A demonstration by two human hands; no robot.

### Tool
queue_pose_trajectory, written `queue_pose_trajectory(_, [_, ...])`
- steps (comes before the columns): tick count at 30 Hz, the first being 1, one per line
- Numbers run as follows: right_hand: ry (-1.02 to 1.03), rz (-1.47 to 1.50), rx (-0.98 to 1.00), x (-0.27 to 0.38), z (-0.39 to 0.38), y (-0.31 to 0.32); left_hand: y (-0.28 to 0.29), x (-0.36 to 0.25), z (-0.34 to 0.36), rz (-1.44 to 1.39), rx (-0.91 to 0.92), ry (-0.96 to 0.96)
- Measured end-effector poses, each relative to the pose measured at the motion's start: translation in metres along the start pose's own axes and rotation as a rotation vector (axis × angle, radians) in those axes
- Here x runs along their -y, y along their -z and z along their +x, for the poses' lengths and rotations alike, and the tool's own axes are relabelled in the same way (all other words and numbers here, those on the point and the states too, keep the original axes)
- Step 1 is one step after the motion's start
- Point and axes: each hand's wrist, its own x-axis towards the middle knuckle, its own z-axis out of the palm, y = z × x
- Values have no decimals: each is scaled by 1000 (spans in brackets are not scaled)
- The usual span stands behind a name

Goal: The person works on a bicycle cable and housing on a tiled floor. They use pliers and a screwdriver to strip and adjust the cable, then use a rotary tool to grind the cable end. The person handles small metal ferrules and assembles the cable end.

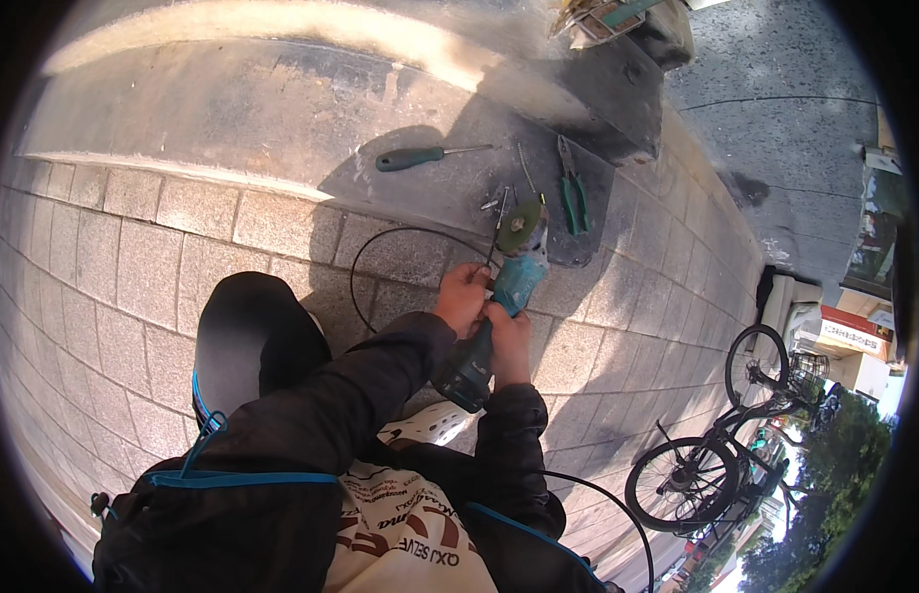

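Observation:
A teal and black angle grinder (519,282) lies between my hands, its greenish round disc (520,229) turned up at the far end. My right hand (511,341) is wrapped round the grinder's body. Beside it, my left hand (463,299) is closed with its fingers pinched on a thin black cable (495,242), whose end points up past the disc's left side. The cable's loop (354,267) curves out over the paving to the left. What lies inside the left fingertips is partly hidden.
On the stone ledge (281,109) lie a green-handled screwdriver (410,158), green-handled pliers (572,193) and several small metal pieces (494,201). My bent knee (257,326) is at left, a white shoe (430,425) below the grinder. A bicycle (687,479) stands at right.

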Motion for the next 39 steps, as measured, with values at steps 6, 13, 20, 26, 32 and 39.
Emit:
queue_pose_trajectory(6, [8,-8,0,1,-1,-2,3,-1,2,41,15,22])
queue_pose_trajectory(13, [3,1,1,1,-1,-2,2,-1,1,57,20,28])
queue_pose_trajectory(20, [-19,-7,-32,6,-5,-6,3,5,7,46,23,6])
queue_pose_trajectory(26, [-7,-21,-16,2,0,-3,3,7,8,32,18,-8])
queue_pose_trajectory(32, [17,-39,11,-3,3,2,2,1,2,44,16,7])
queue_pose_trajectory(39, [8,-44,7,-2,3,1,0,-5,-2,52,15,33])
